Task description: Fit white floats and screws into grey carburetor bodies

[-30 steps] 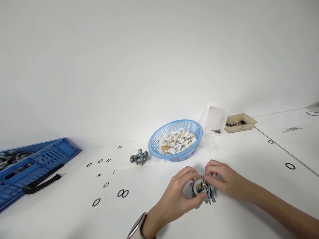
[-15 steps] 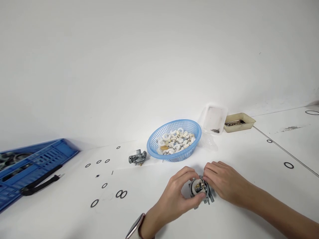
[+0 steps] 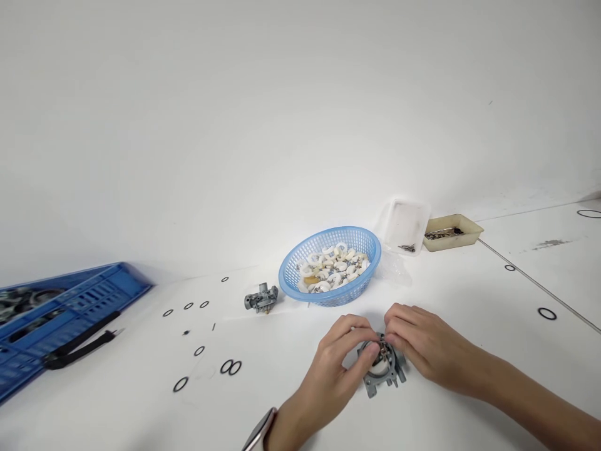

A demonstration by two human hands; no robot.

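Note:
A grey metal carburetor body (image 3: 381,369) lies on the white table just in front of me, open round face up. My left hand (image 3: 339,363) curls round its left side, thumb and fingers pressed on its rim. My right hand (image 3: 422,343) pinches at the small brass parts at the top of the same body. Both hands close on it. A watch shows on my left wrist (image 3: 261,431).
A blue round basket (image 3: 330,264) of white float pieces stands behind the hands. A second grey carburetor body (image 3: 261,297) lies to its left. Several black O-rings (image 3: 231,367) are scattered left. A blue crate (image 3: 56,319), black tool (image 3: 77,349), clear tub (image 3: 406,227) and beige tray (image 3: 451,231) stand around.
The carburetor body has tipped down flatter onto the table, its round rim now facing up. My left hand shifted over its left side; my right fingers stay on top.

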